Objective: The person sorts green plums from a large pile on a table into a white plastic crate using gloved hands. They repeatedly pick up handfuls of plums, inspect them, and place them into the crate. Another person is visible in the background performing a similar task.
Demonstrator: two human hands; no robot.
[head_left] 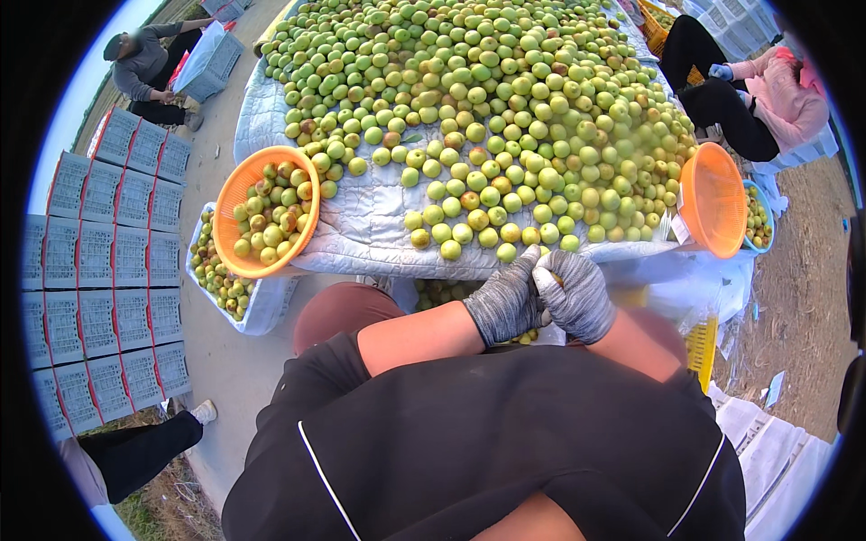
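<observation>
"Hands first, quick. What do you see from there?"

"Both gloved in grey, meeting at the near edge of the surface. Right hand curls round a small green fruit — mostly hidden, only a sliver shows."

"And the left hand?"

"Fingers bent, right up against the other hand. Can't tell if it grips the fruit too."

"What's on the surface?"

"Big loose pile, green with some reddish brown, thinning toward the person. Pale quilted cover shows bare at near left."

"Baskets?"

"Two, both orange. Left basket at the near left corner, fruit inside; right basket at the near right corner. White-lined crate just below the left one, with fruit in it."

"Anyone else?"

"Co-worker in pink at right, blue-gloved; another in grey, far left. Crate stack along the left — grey, red strips."
</observation>
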